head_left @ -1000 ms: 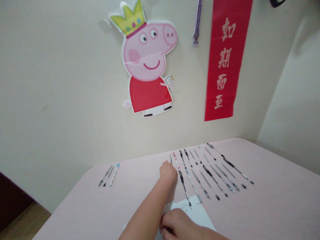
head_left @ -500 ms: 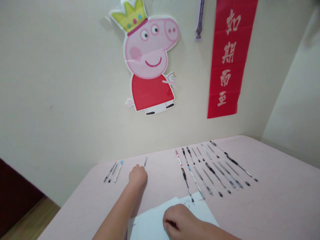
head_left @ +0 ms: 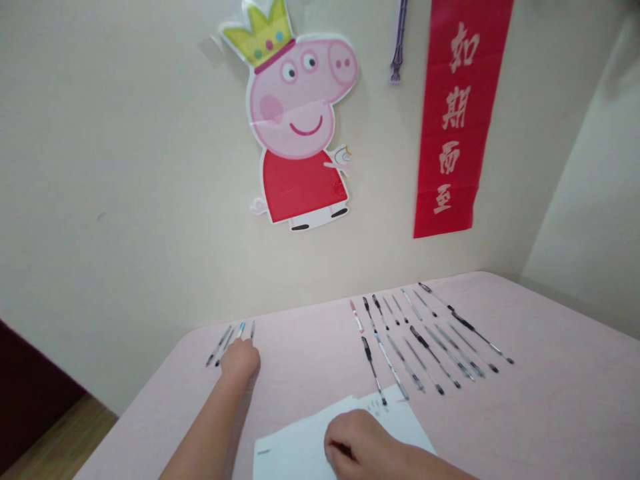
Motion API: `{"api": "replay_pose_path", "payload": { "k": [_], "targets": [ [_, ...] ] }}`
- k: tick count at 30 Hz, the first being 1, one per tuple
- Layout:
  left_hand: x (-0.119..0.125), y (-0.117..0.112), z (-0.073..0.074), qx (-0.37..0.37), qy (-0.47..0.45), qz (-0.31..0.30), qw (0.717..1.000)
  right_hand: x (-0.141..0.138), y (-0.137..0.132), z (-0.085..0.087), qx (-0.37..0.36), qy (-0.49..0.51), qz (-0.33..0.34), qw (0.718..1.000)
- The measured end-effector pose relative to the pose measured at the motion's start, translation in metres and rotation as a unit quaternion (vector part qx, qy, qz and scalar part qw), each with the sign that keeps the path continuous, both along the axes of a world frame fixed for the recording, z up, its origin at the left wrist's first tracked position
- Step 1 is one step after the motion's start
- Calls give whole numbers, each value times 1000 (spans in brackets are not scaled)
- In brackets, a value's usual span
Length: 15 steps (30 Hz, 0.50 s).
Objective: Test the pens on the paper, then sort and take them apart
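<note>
The left hand (head_left: 241, 358) pinches a slim grey pen (head_left: 253, 327) jutting beyond its fingers; white paper (head_left: 295, 448) lies beneath the right hand (head_left: 357, 439), fingers curled, their grip hidden.

Pink table (head_left: 310, 360), pens (head_left: 419, 335) in rows, marked white paper (head_left: 295, 448)

Head camera, one view. Station: worn on the person's head, above and behind the bare left hand (head_left: 241, 358) and the bare right hand (head_left: 364, 440). Facing: forward and down, over the fingers (head_left: 241, 347) and the pale pink table (head_left: 300, 360), to the smooth cream wall (head_left: 125, 167) beyond them. Range: right hand near, at the bottom edge; left hand farther; wall farthest, filling the field above the fingers.
</note>
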<state>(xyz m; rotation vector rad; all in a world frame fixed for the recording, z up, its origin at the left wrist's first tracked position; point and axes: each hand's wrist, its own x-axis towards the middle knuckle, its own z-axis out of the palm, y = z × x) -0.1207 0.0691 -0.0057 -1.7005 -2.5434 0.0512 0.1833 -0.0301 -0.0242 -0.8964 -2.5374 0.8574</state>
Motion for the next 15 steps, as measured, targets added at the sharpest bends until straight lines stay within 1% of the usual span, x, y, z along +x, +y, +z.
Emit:
{"api": "replay_pose_path", "payload": {
  "k": [3,5,11,15],
  "targets": [
    [-2,0,0,-5,24,12,1000,0,0,-5,3,2,0,1000],
    [-3,0,0,-8,36,17,999,0,0,-6,2,0,0,1000],
    [-4,-3,1,-11,69,19,997,1,0,1,-2,9,-2,1000],
    [-2,-5,1,-8,84,17,996,1,-1,1,3,16,-1,1000]
  ]
}}
